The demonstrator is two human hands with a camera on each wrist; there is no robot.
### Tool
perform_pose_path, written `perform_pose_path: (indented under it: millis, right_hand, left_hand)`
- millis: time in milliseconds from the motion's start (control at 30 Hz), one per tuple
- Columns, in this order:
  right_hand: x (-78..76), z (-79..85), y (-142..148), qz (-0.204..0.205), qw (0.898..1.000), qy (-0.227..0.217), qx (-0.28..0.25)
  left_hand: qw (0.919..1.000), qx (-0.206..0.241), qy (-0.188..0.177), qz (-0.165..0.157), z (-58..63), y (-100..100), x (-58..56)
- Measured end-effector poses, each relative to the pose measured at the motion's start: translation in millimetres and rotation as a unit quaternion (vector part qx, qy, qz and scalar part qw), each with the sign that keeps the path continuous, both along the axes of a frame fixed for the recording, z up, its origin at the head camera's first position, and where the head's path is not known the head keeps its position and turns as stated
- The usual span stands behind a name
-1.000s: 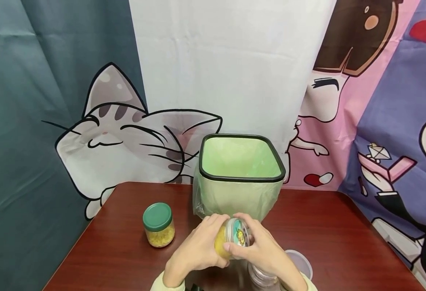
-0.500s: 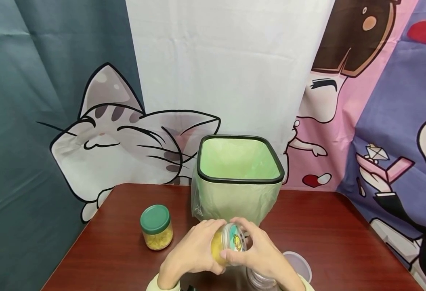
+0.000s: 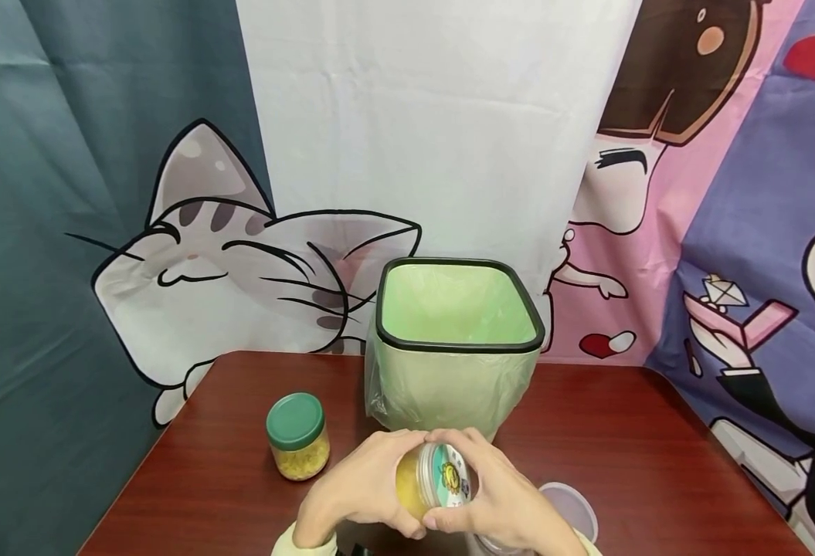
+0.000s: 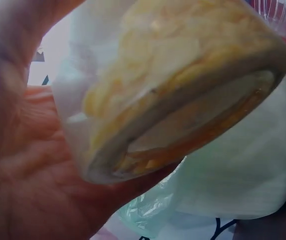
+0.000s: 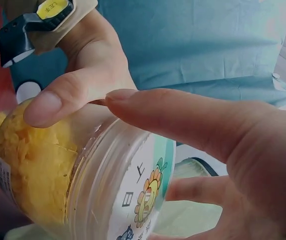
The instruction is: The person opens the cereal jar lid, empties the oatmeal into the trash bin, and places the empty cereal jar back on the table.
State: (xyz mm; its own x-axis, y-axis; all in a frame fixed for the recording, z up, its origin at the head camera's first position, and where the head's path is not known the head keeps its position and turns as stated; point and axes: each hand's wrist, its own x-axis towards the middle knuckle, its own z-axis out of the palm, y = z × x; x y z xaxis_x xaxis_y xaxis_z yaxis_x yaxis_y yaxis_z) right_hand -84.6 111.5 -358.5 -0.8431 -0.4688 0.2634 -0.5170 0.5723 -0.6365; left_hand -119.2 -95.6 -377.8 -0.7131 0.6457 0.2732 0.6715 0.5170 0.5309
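Both hands are at work on one jar, and they sink a little nearer the table's close edge than a second ago. The left hand [image 3: 358, 486] curls round the body of the yellow-filled jar [image 3: 409, 485], palm along its side; the right hand [image 3: 504, 498] grips the patterned lid [image 3: 449, 476], thumb at its rim. And look, those thumb tips, apart earlier, now come almost together below the jar! The jar lies tilted above the table [image 3: 191, 471], lid toward three o'clock.

From it, the green bin [image 3: 459, 378] stands at twelve o'clock, the green-lidded jar [image 3: 299, 436] at ten; neither one budges on the tabletop. At four o'clock a clear container [image 3: 496, 547] slips almost wholly from sight behind the lowered right hand, and the loose translucent disc [image 3: 572, 510] lies toward three, just beyond the wrist.
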Motion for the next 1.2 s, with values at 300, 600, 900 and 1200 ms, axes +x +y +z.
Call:
perform_pose_path:
  millis: [300,600,900,1200]
  right_hand:
    - [-4.3,-0.8,1,0.018,0.999,-0.003,-0.032]
    - [-6.9,3.4,1,-0.012,0.985,-0.137,-0.104]
    - [-10.5,2.4,3,-0.002,0.975,-0.176,-0.136]
    - [-8.6,3.9,4,0.001,0.978,-0.163,-0.126]
  left_hand:
    - [0.9992,-0.025,-0.007,0.029,5.2,1,2.4]
    - [0.9935,-0.042,0.056,0.089,13.7,10,12.5]
    - [0.9922,-0.06,0.056,0.093,11.2,16,13.2]
    - [0.993,-0.057,0.06,0.085,10.2,16,13.6]
